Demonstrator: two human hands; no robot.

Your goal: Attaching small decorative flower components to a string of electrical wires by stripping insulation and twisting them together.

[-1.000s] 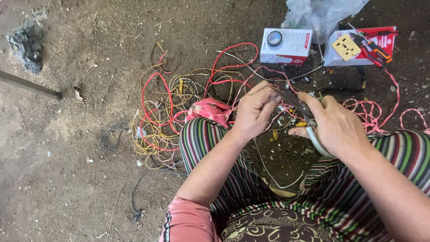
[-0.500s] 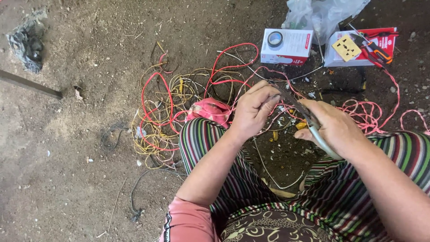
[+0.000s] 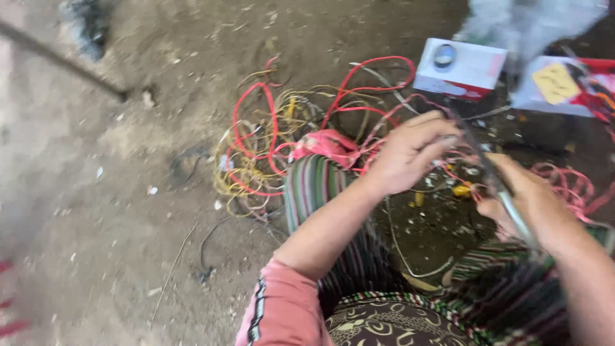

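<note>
I sit on a dirt floor in striped trousers. My left hand (image 3: 410, 150) pinches thin wires above a tangle of red and yellow wires (image 3: 282, 134). My right hand (image 3: 528, 198) grips a slim tool with a pale handle (image 3: 506, 195), its tip pointing up toward my left fingers. A small yellow piece (image 3: 461, 190) lies on the ground between my hands. The picture is blurred by motion.
Two white and red boxes (image 3: 458, 67) (image 3: 557, 86) stand at the back right, beside a clear plastic bag (image 3: 525, 22). More pink-red wire (image 3: 570, 182) lies to the right. A dark rod (image 3: 61, 61) and a dark rag (image 3: 86, 22) lie at the top left.
The view has swung and blurred. My hands keep their hold on the wires and the tool, still close together above the tangle.
</note>
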